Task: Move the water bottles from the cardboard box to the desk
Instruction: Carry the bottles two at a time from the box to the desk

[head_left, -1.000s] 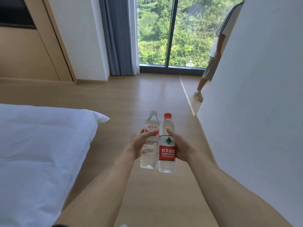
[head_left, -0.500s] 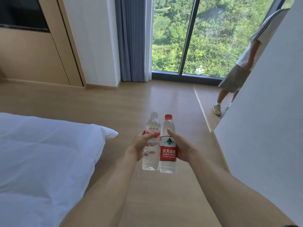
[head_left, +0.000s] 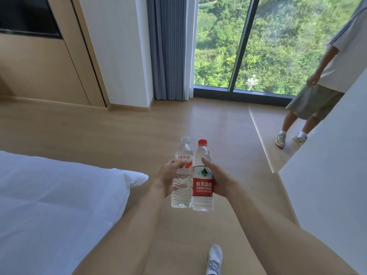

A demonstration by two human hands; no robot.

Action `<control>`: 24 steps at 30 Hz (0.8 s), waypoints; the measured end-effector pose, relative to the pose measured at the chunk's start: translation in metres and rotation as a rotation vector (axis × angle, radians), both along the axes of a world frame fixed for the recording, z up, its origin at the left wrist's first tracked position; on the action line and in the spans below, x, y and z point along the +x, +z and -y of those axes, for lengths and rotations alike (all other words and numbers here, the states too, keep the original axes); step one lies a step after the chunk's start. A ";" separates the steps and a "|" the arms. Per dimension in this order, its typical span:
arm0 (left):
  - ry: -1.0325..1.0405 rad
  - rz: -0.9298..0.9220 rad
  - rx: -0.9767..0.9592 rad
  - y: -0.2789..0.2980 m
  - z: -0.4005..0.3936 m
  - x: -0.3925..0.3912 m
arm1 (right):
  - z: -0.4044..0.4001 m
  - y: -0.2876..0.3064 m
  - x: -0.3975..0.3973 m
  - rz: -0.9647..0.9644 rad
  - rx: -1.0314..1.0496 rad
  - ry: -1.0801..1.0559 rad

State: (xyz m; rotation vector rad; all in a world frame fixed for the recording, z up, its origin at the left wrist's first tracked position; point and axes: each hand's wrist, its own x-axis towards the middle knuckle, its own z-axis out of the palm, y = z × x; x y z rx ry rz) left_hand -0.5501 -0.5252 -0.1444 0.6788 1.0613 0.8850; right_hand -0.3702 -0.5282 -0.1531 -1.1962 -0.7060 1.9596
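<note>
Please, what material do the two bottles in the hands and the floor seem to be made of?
Red-capped bottle and white-capped bottle: clear, glossy thin plastic, apparently; the floor shows through and the walls are ribbed. Floor: pale wood or wood-look laminate, matte, with plank seams.

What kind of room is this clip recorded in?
Most likely a hotel room or a bedroom: a bed with white bedding on the left, a floor-to-ceiling window with a grey-blue curtain, and light wooden flooring. No desk or cardboard box is in view.
</note>
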 end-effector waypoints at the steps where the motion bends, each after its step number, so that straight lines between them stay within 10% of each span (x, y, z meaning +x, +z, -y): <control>1: 0.014 -0.001 -0.001 -0.002 -0.014 0.001 | -0.016 -0.002 0.001 -0.001 0.002 0.018; 24: 0.447 -0.073 0.028 0.005 -0.337 -0.012 | -0.417 0.000 -0.023 0.041 -0.036 0.404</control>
